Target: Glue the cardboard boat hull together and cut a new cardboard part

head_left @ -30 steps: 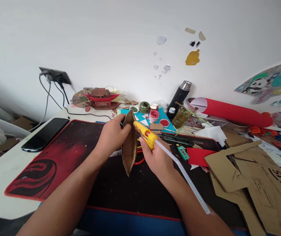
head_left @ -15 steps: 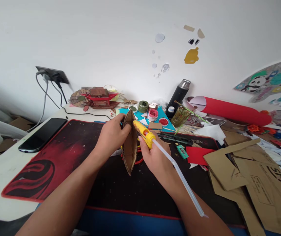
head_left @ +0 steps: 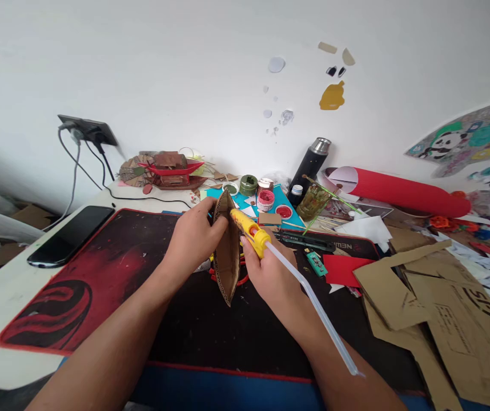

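Observation:
My left hand (head_left: pixel 196 234) is closed on the upper left side of a small boat-shaped cardboard piece (head_left: pixel 228 265), which I hold upright above the mat. A yellow hot glue gun (head_left: pixel 249 227) is gripped in my right hand (head_left: pixel 273 271). Its nozzle end reaches the inside of the cardboard boat near the upper end; whether the tip touches is hidden. A long clear glue stick (head_left: pixel 313 302) sticks out of the gun's back and bends down over my right forearm. Behind the boat, partly hidden, lie red-handled scissors (head_left: pixel 243 279).
Paint jars (head_left: pixel 265 200) stand on a blue sheet (head_left: pixel 290 200) at the back, near a black thermos (head_left: pixel 311 162). Cardboard pieces (head_left: pixel 463 331) lie at the right, a phone (head_left: pixel 71 235) at the left. Finished-looking red boats (head_left: pixel 172 166) sit by the wall.
The view has shifted slightly. Both hands, the cardboard boat and the glue gun keep almost the same position relative to each other.

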Tool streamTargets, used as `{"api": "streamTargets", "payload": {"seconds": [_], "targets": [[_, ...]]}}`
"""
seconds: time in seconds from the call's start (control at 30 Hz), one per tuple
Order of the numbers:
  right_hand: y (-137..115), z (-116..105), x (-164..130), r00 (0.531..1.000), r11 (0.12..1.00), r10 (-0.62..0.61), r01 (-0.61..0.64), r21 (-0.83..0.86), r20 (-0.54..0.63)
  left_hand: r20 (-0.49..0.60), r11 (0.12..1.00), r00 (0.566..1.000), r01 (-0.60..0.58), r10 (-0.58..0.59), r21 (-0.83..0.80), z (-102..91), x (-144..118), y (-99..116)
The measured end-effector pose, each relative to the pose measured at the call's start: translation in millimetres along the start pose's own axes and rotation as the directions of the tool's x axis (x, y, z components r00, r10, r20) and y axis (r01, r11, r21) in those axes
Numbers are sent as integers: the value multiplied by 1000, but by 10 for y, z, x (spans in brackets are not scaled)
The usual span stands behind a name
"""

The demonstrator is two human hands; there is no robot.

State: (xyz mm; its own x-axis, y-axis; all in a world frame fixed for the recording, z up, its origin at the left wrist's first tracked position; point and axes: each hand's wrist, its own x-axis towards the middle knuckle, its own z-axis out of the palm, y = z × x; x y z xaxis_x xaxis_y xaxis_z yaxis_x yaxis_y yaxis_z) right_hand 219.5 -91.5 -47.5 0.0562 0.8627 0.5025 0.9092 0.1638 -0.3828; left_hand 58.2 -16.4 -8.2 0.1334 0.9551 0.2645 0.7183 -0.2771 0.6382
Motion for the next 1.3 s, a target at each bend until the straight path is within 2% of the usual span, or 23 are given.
{"api": "streamTargets", "payload": {"seconds": [0.17, 0.67, 1.3], "targets": [[6, 3, 5, 999, 999, -31, 32, 12, -32, 4, 1000, 1000, 0, 0, 7, -16, -10, 20], [14, 1, 4, 999, 1000, -13, 13, -7, -46, 9, 999, 1000, -16, 15, 39, 2, -24, 27], [3, -27, 4, 1000, 1000, 8, -9, -24, -24, -7, 999, 1000, -28, 28, 27, -2, -21, 23]]}}
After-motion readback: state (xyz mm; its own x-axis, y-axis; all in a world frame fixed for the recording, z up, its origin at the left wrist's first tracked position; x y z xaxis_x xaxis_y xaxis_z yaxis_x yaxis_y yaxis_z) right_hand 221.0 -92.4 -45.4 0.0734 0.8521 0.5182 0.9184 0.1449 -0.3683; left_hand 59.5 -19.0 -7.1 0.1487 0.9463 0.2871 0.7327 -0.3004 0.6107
